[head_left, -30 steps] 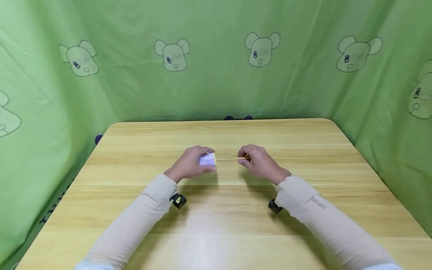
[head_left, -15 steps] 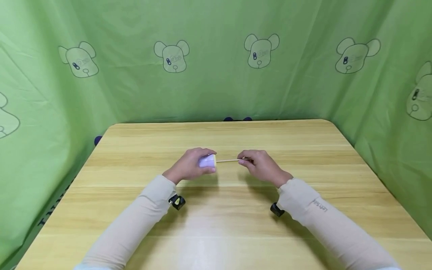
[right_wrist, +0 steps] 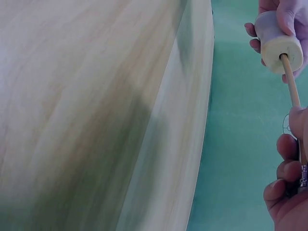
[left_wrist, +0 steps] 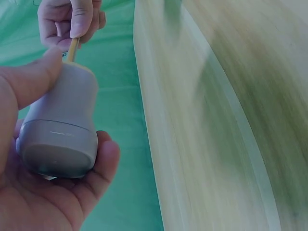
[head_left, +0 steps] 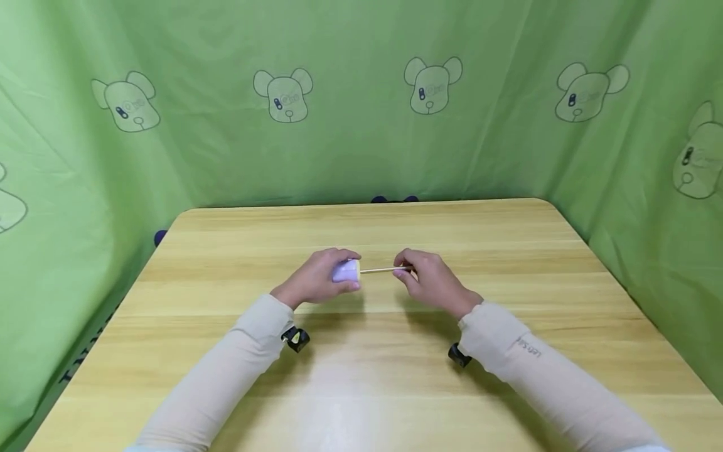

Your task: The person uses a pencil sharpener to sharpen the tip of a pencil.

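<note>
My left hand [head_left: 316,275] grips a small lavender pencil sharpener [head_left: 346,270], lying on its side above the table, thumb and fingers on opposite sides. The left wrist view shows its rounded body [left_wrist: 65,103] with a seam and a darker base. A pencil [head_left: 375,270] sticks into the hole in its cream end face [right_wrist: 275,52]. From the other side my right hand [head_left: 433,282] pinches the pencil between thumb and fingers. Near the curled fingers in the right wrist view shows the pencil's metal ferrule [right_wrist: 303,175]. The pencil's tip is hidden inside the sharpener.
A light wood-grain table [head_left: 361,364] lies under both hands. Green cloth [head_left: 350,150] with bear-head prints hangs behind it and along both sides. Black wrist cameras [head_left: 296,339] sit under both sleeves.
The right hand's fingers have shifted their pinch on the pencil, straightening and then bending again. The left hand and sharpener have stayed almost still.
</note>
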Demonstrator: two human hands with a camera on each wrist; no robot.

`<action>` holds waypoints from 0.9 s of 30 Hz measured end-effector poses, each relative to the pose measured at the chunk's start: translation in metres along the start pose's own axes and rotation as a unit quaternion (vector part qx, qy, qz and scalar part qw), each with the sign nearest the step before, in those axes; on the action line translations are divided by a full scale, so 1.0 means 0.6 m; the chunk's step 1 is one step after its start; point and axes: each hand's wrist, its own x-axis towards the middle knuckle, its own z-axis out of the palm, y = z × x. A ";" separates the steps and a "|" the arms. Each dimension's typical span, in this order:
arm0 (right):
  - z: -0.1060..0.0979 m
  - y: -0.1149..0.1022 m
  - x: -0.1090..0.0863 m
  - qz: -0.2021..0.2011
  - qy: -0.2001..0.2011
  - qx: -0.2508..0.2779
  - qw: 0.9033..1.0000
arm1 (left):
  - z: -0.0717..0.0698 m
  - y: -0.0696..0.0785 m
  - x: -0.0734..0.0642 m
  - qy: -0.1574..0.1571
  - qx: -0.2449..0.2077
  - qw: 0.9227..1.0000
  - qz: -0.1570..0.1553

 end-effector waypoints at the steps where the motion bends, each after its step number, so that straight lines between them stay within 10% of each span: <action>1: 0.000 0.000 0.000 -0.002 0.003 0.003 1.000 | 0.000 0.000 0.000 -0.001 0.000 1.000 -0.002; 11: 0.009 0.006 -0.001 -0.072 0.072 -0.038 0.994 | 0.004 -0.001 0.001 0.002 -0.006 1.000 0.001; 20: 0.005 0.005 -0.003 -0.019 0.057 -0.042 0.997 | -0.013 0.001 0.004 -0.003 -0.030 0.999 -0.024; 27: 0.010 0.011 -0.006 -0.113 0.120 -0.096 0.982 | -0.018 0.002 0.003 0.006 -0.052 0.999 -0.008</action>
